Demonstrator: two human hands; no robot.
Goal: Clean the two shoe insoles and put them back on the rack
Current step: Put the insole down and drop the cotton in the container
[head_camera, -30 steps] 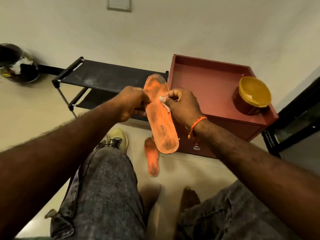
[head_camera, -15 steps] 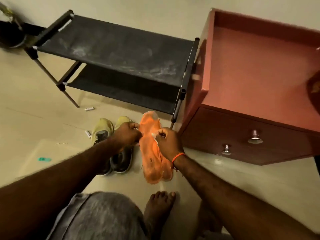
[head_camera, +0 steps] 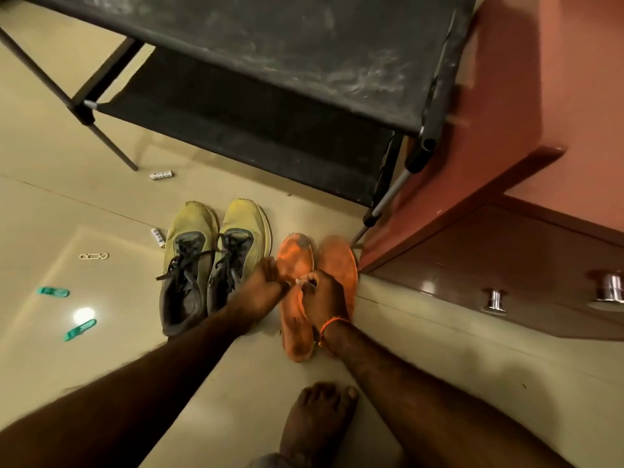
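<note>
Both hands at the insoles, low by the floor

Left hand (head_camera: pixel 261 287) grips the left insole (head_camera: pixel 293 265); right hand (head_camera: pixel 322 295) pinches a white wipe (head_camera: pixel 301 283) against it; the right insole (head_camera: pixel 339 265) lies alongside, likely awaiting cleaning.

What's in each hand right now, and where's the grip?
Left hand pinches the nearer orange insole at its left edge. Right hand pinches a small white wipe against it.

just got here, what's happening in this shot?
A person bends over two orange insoles on the floor beside a pair of yellow shoes. The left hand grips the nearer insole; the right hand pinches a small white wipe against it. The other insole lies alongside. Neither is on the black rack yet.
</note>
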